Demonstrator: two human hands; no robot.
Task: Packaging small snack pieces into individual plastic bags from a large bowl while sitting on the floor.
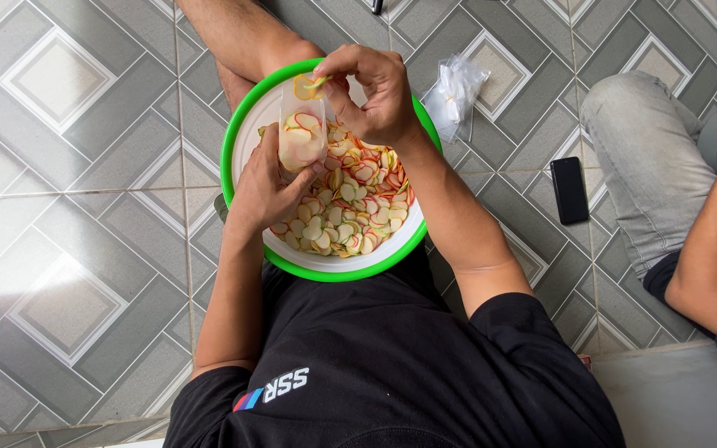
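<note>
A round basin (pixel 242 124) with a green rim and white inside rests on my lap, holding several thin round crackers (pixel 358 207) edged in red, yellow and green. My left hand (pixel 263 187) grips a small clear plastic bag (pixel 303 124) part-filled with the same crackers, held upright over the basin. My right hand (pixel 375 91) is at the bag's mouth, pinching a yellowish cracker (pixel 306 85) between fingers and thumb.
A bundle of clear plastic bags (pixel 454 91) lies on the grey patterned tile floor, right of the basin. A black phone (pixel 569 190) lies further right. Another person sits at the right edge, with a grey trouser leg (pixel 649 158) and an arm (pixel 707 249).
</note>
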